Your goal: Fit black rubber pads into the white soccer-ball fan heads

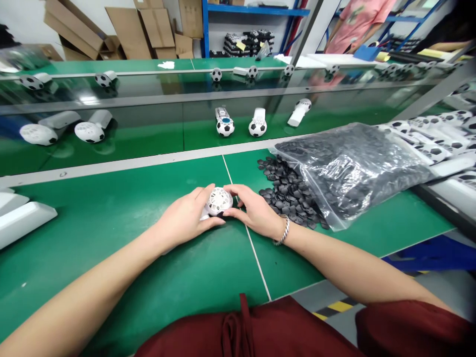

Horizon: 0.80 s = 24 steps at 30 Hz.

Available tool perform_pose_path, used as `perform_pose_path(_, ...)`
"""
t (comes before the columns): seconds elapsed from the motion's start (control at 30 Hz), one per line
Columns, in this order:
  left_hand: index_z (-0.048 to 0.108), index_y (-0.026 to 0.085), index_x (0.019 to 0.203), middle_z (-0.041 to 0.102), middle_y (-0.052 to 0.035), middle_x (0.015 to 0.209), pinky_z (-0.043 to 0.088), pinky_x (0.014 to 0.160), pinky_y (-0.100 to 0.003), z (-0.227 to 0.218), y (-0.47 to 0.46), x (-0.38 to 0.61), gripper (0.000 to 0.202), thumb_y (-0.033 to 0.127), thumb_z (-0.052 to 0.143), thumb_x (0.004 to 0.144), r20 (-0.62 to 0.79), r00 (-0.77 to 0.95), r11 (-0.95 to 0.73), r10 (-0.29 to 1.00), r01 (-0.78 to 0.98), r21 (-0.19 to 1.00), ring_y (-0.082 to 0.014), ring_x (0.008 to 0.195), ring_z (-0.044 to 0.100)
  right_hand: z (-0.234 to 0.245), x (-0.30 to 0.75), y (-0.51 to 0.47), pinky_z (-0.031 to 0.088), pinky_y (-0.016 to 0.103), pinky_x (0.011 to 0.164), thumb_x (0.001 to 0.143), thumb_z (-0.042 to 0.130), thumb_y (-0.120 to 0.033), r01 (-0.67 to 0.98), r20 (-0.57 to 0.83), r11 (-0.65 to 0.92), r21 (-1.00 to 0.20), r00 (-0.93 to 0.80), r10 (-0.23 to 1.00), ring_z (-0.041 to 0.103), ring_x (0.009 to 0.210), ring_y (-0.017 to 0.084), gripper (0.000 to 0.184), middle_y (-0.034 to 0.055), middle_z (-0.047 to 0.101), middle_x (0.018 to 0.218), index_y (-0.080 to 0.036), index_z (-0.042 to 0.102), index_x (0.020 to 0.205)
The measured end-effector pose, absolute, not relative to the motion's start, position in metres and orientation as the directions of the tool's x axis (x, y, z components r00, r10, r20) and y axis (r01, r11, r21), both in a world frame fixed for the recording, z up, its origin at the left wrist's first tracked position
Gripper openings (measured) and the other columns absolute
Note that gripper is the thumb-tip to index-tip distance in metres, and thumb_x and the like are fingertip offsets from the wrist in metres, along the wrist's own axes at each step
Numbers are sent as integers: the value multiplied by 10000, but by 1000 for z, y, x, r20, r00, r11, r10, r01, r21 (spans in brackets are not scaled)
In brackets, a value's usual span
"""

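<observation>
A white football-patterned plastic housing [219, 200] with open cut-outs sits between my hands, low over the green table. My left hand [188, 214] is closed round its left side, covering most of the white part behind the ball end. From the right, my right hand [256, 210] grips the ball end between thumb and fingers. Whether the right fingers also hold a small black piece I cannot tell. Just right of that hand lies a heap of small black plastic pieces [292, 196], spilling from a clear plastic bag [357, 168] full of them.
Beyond the table's pale edge runs a green conveyor [148, 131] carrying several football-ended white units [258, 124]. White housings [26, 220] lie at the left. A black tray [446, 203] of football units stands at the right. A person in a pink shirt [359, 25] is at the back right.
</observation>
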<state>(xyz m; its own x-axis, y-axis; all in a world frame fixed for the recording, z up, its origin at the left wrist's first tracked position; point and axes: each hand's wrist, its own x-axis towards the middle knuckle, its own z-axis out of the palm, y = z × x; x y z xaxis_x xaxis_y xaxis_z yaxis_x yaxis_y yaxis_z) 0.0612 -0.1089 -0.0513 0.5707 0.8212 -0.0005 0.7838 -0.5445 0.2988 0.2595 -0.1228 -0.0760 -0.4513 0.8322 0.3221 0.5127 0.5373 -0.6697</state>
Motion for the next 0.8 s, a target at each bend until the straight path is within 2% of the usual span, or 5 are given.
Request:
perform_pose_path(0.27, 346, 173, 1293, 521, -112, 1209, 459, 805, -373, -53, -109, 62, 639, 567, 437, 798, 8, 540, -516, 841, 799, 308, -281, 1019, 546, -72, 257, -122, 471, 404, 864, 834, 521, -362, 517, 306, 516, -683, -438, 845, 495, 1075, 221, 391, 103, 523, 1172, -196, 424, 1175)
perform_pose_path(0.4, 401, 203, 1227, 533, -86, 1182, 465, 769, -355, -50, -107, 64, 626, 585, 501, 741, 9, 523, -491, 852, 794, 358, -270, 981, 562, -71, 254, -123, 463, 414, 871, 835, 525, -337, 526, 299, 509, -682, -434, 850, 478, 1088, 227, 380, 114, 516, 1170, -187, 424, 1169)
perform_pose_path(0.6, 469, 225, 954, 613, -41, 885, 432, 555, -310, -42, -102, 68, 519, 627, 568, 640, -92, 434, -368, 896, 844, 391, -244, 732, 595, -69, 254, -125, 453, 415, 887, 853, 490, -317, 514, 303, 514, -687, -440, 845, 455, 1110, 227, 386, 121, 487, 1202, -177, 400, 1201)
perform_pose_path(0.7, 453, 226, 911, 612, -29, 846, 420, 541, -300, -42, -100, 69, 499, 624, 571, 634, -126, 426, -345, 896, 845, 409, -239, 712, 591, -68, 257, -124, 478, 384, 849, 836, 517, -323, 482, 306, 534, -695, -474, 826, 454, 1109, 223, 420, 111, 485, 1216, -184, 398, 1213)
perform_pose_path(0.8, 452, 221, 928, 611, -35, 863, 425, 559, -305, -41, -100, 69, 507, 626, 559, 643, -140, 427, -337, 893, 843, 419, -247, 737, 590, -68, 259, -122, 517, 329, 743, 815, 545, -313, 454, 300, 514, -728, -463, 834, 471, 1079, 219, 422, 98, 498, 1200, -197, 422, 1203)
